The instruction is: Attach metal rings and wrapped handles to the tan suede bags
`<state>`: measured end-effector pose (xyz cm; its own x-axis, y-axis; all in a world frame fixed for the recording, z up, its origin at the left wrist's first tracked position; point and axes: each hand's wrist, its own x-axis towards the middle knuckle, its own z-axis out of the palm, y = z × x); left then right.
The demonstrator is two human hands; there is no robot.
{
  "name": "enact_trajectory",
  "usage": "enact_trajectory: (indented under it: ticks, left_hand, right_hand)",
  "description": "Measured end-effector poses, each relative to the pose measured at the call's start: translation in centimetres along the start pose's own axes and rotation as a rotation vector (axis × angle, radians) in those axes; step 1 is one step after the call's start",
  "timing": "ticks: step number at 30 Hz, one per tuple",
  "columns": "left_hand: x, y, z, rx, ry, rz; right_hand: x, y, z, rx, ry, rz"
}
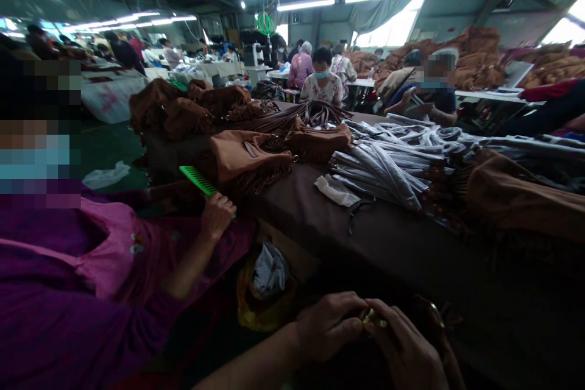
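Metal fitting (367, 316), small, shiny, golden

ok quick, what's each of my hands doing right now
Left hand: closed, pinching a small gold-coloured metal fitting.
Right hand: fingers curled at that fitting; whether it grips can't be told.

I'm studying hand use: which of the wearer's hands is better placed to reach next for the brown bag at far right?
Probably the right hand: it is nearer the brown bag than the left hand. Both are at gold-coloured metal, though.
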<state>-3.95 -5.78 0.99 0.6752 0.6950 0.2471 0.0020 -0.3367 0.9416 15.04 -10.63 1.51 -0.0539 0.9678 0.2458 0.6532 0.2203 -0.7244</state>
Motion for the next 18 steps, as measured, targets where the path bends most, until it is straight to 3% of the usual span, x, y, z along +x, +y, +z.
enact_trajectory:
  ticks: [4, 9, 13, 16, 18]
  left_hand:
    - [0.3, -0.2, 0.5, 0.033, 0.013, 0.004]
    - [1.2, -3.0, 0.3, 0.106, 0.057, -0.031]
    - [1.5, -4.2, 0.1, 0.138, 0.095, -0.068]
    - [1.5, -4.6, 0.3, 0.144, 0.135, -0.166]
    - [1.6, -5.0, 0.4, 0.130, 0.156, -0.201]
  right_hand:
    - [0.5, -0.5, -0.7, -0.052, -0.022, -0.012]
    - [2.4, -0.2, 0.0, -0.114, -0.119, -0.011]
    - [4.2, -1.1, -1.8, -0.235, -0.227, -0.078]
    - [7.9, -1.5, -4.3, -0.276, -0.217, -0.075]
    - [12.4, -1.0, -5.7, -0.314, -0.197, -0.025]
